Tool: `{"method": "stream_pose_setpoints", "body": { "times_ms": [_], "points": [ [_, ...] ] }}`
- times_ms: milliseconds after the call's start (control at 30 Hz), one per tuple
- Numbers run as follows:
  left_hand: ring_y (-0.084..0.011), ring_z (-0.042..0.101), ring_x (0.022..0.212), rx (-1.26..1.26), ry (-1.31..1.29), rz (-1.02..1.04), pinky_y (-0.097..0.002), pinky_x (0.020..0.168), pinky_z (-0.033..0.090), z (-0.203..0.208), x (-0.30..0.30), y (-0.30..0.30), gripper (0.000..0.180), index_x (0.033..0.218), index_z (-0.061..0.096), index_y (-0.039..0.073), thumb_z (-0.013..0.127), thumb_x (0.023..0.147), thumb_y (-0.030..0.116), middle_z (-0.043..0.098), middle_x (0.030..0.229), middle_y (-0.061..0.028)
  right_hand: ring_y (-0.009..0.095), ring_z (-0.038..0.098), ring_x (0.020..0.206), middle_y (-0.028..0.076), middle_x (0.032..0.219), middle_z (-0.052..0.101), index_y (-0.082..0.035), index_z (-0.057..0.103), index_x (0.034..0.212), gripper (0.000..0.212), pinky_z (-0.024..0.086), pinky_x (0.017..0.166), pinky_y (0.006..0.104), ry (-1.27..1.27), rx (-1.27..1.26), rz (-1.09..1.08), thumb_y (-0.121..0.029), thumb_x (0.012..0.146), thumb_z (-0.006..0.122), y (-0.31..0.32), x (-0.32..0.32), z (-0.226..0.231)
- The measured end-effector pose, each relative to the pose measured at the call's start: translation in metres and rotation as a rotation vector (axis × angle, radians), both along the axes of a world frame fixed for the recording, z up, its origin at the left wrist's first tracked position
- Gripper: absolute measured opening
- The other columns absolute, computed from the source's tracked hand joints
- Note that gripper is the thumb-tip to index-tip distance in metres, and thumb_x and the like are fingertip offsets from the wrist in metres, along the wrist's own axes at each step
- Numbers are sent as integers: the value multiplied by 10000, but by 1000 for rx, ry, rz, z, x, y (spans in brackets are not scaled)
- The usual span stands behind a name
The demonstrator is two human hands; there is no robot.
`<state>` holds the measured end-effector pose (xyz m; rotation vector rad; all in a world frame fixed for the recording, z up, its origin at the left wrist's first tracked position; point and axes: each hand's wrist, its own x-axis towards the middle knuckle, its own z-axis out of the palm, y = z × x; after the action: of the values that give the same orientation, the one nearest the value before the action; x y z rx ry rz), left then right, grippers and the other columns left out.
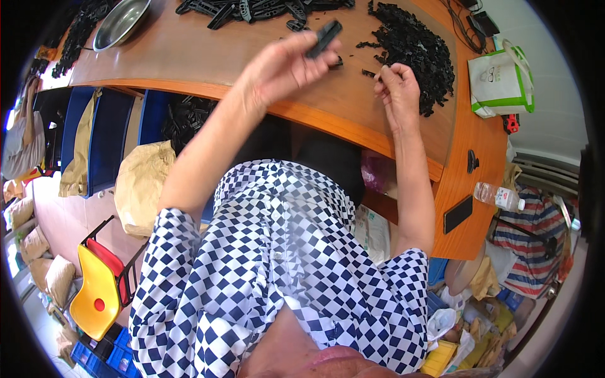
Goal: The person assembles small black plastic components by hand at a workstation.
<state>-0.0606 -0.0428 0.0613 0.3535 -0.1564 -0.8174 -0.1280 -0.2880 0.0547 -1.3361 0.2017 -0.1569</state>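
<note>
My left hand (pixel 291 66) is closed around a black elongated plastic part (pixel 324 39), which sticks out past the thumb above the wooden table. Further right, my right hand (pixel 399 91) pinches a small black plastic piece (pixel 369 74) between thumb and fingertips. That hand is at the left edge of a large pile of small black pieces (pixel 423 50). Beyond my left hand, a heap of long black plastic parts (pixel 252 9) lies along the table's far side. A few loose black bits lie near the left fingers, partly hidden by them.
A metal bowl (pixel 121 25) stands at the far left of the table (pixel 189 53). On the right are a white-green bag (pixel 501 82), a phone (pixel 458 215), a black clip-like object (pixel 472 161) and a plastic bottle (pixel 498 196). A yellow chair (pixel 94 296) stands lower left.
</note>
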Motion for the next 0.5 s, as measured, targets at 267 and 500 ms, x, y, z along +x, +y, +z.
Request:
{"method": "stream_pose_setpoints", "body": {
  "times_ms": [267,500],
  "points": [
    [-271,586,1133,66,64,1,-353,962,511,-22,-101,-7,371,1264,443,-9,565,921,58,548,1249,-178,124,634,709,54,817,637,-12,570,947,118,510,673,233,21,-5,78,-39,867,652,62,-71,26],
    [-210,619,1059,359,-223,-41,-305,912,519,-12,-109,4,421,1265,448,54,620,883,22,605,1136,-116,121,623,692,71,831,638,-5,573,948,116,504,657,233,68,-1,129,-32,864,648,66,-89,18]
  ]
}}
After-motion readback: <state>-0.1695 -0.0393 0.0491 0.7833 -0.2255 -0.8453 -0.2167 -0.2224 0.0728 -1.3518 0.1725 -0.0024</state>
